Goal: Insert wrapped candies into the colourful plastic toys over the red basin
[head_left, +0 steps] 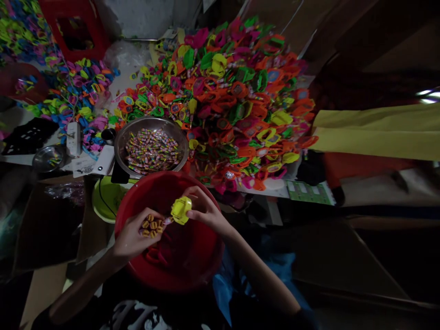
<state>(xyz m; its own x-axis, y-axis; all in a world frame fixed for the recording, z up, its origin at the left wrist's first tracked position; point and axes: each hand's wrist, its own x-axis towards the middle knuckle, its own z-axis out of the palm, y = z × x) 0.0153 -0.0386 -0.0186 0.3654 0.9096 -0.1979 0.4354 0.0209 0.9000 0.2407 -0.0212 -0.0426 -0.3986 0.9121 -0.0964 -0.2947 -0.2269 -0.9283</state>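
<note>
Right hand (202,208): it pinches a yellow toy (181,210) with the fingertips, just above the red bowl (202,266).
Left hand (137,236): it is curled round a bunch of small sticks (153,225), with their round ends poking out toward the toy.
Where they meet: the two hands are close together, and one stick tip looks like it touches the toy's side. It is too small to be sure.
How to do it well: I think it helps to hold the toy steady and turned so its opening faces the sticks. Push out just one stick with the thumb, so the rest stay snug in the fist. Keep both hands over the red bowl, so a dropped piece lands inside.
Past the hands: a metal bowl (120,142) full of wrapped sticks sits just beyond the red bowl.
Farther out: a big toy pile (240,101) in many colours fills the surface (309,192) beyond the right hand.
Far left: more bright pieces (79,91) lie well beyond the left hand.
</note>
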